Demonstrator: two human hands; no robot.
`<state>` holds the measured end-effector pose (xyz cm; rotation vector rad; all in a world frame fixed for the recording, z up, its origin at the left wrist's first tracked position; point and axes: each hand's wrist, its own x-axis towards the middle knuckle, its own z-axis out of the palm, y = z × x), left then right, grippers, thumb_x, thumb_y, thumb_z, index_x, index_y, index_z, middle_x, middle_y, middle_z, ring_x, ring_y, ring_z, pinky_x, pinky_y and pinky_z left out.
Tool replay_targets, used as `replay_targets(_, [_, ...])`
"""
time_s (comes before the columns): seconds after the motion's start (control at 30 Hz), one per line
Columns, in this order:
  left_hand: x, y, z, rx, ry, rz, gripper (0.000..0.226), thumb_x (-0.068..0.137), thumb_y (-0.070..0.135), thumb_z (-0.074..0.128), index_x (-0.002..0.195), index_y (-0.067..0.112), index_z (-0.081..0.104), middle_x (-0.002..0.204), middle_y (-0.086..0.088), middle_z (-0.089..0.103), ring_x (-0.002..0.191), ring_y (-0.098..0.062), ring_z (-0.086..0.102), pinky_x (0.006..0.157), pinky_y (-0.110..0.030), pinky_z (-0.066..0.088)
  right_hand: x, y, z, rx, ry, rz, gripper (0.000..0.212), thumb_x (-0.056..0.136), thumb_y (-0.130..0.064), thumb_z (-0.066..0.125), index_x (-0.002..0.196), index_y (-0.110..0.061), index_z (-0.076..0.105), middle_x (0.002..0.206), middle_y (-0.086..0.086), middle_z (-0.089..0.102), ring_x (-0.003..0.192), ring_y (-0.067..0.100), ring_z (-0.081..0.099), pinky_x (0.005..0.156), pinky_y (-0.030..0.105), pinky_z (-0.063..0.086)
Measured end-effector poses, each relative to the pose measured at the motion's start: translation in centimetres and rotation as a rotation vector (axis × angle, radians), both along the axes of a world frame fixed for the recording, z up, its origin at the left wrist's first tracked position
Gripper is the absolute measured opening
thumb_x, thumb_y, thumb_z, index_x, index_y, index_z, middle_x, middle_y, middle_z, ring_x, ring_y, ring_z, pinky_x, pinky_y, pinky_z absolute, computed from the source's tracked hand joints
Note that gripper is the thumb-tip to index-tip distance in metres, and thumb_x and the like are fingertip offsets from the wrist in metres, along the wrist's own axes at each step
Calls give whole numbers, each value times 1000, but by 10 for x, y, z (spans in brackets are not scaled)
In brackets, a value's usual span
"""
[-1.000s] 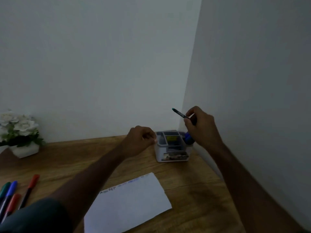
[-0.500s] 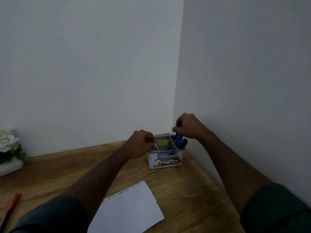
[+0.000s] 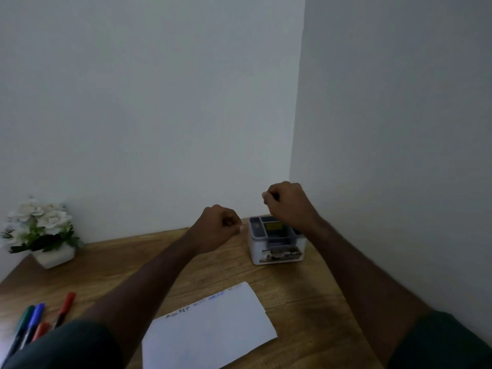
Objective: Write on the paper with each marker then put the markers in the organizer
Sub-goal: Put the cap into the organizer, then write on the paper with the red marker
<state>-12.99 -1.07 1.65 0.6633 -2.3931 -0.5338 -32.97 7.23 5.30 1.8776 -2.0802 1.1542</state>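
- Left hand: raised over the worktop just left of the organizer. Fingers curled into a loose fist; nothing is visible in the grip. Whether the fingertips touch the organizer's left wall cannot be told.
- Right hand: above the organizer's far right part, close to the corner where the 2 walls meet. Fingers curled with thumb against forefinger; no marker shows between them.
- Organizer: white box with grey compartments on top, standing on the worktop near its far right corner. A yellow item lies in a middle compartment. A front drawer or window shows small mixed contents, too blurred to identify. The right compartments are hidden behind the right wrist, so any markers inside them cannot be seen.
- Paper: white sheet lying flat near the worktop's near edge, between the 2 forearms, rotated so its far edge runs up to the right. A line of handwriting runs along that far edge: a black group on the left, then blue groups; the rightmost part is too faint to read.
- Markers: 4 lie on the worktop near its near left corner, well apart from the organizer. Red marker lies farthest right; blue marker and green marker lie side by side; a second red marker lies partly hidden by the sleeve.
- Flower pot: white pot with white flowers, near the worktop's far left corner against the wall.
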Motion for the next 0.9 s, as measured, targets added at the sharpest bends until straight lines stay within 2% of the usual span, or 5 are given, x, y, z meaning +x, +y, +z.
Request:
replay_targets(0.27, [128, 17, -11, 60, -64, 164, 9, 85, 22, 70, 78, 17, 74, 72, 4, 72, 69, -11, 66, 67, -28, 52, 144, -11, -32, 85, 74, 308, 34, 90, -25, 60, 57, -25, 49, 53, -13, 46, 53, 6, 46, 60, 23, 34])
replay_targets(0.47, [248, 31, -34, 51, -48, 415, 18, 81, 19, 72, 64, 19, 68, 60, 6, 64, 56, -3, 55, 57, -21, 43, 254, -15, -73, 296, 69, 514, 11, 88, -34, 60, 82, -26, 65, 81, -6, 65, 71, 9, 59, 62, 29, 47])
replay_targets(0.73, [343, 42, -66, 112, 34, 633, 35, 76, 7, 69, 56, 34, 61, 51, 13, 55, 49, -2, 43, 53, -25, 39, 349, -19, -100, 403, 30, 624, 24, 95, -34, 50, 114, -32, 64, 117, 2, 59, 110, 18, 53, 87, 30, 42])
replay_targets(0.8, [348, 42, -72, 108, 37, 637, 36, 77, 7, 70, 53, 31, 57, 49, 12, 48, 49, -3, 38, 53, -26, 35, 359, -18, -103, 436, 68, 596, 24, 96, -38, 50, 114, -30, 64, 115, 3, 54, 109, 18, 51, 89, 33, 43])
replay_targets(0.9, [348, 45, -73, 117, 22, 623, 33, 79, 8, 69, 55, 26, 58, 52, 11, 51, 50, -4, 41, 53, -26, 37, 363, -18, -108, 398, 100, 493, 13, 93, -36, 58, 99, -26, 64, 104, -2, 53, 92, 13, 52, 71, 25, 43])
